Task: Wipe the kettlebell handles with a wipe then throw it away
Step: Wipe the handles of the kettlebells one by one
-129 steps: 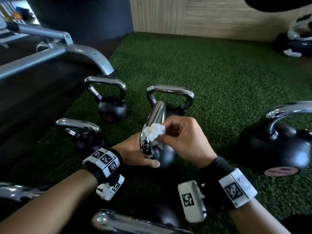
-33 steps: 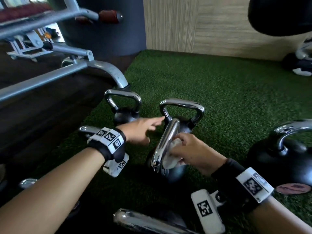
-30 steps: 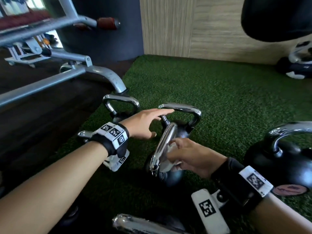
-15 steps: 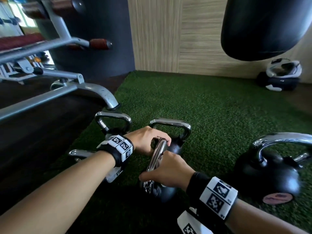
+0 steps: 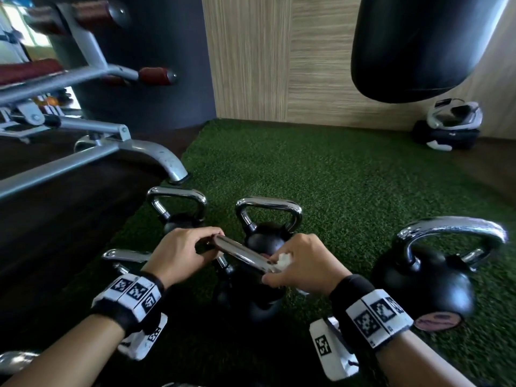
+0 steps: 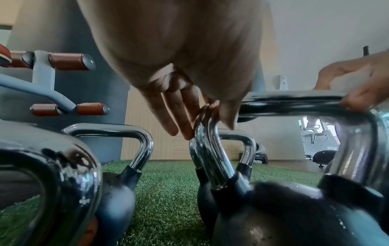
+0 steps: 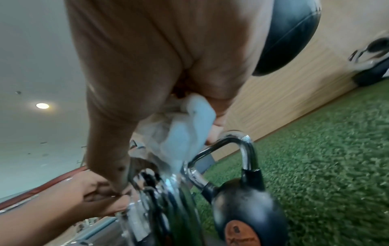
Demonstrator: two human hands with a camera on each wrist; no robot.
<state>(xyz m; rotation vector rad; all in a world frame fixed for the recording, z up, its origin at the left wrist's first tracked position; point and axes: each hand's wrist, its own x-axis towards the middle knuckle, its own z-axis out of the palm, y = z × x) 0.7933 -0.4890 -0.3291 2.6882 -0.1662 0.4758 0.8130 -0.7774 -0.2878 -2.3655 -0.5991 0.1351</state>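
A black kettlebell (image 5: 248,303) stands on the green turf right in front of me, its chrome handle (image 5: 240,254) running crosswise. My left hand (image 5: 206,245) grips the handle's left end, fingers curled over the bar. My right hand (image 5: 275,270) holds a crumpled white wipe (image 5: 283,261) against the right end. In the left wrist view my fingers (image 6: 181,123) hang over the handle's bend (image 6: 210,149). In the right wrist view the wipe (image 7: 185,133) bunches under my palm, on top of the chrome.
Two smaller kettlebells (image 5: 178,208) (image 5: 268,219) stand just behind, a large one (image 5: 427,277) sits to the right, and another (image 5: 125,255) is half hidden at the left. A bench's steel frame (image 5: 145,155) is at the left, and a punching bag (image 5: 418,46) hangs at the top right.
My left hand came off the rear kettlebell and took the near one's handle. That kettlebell turned so its handle lies crosswise. My right hand with the wipe slid to its right end.
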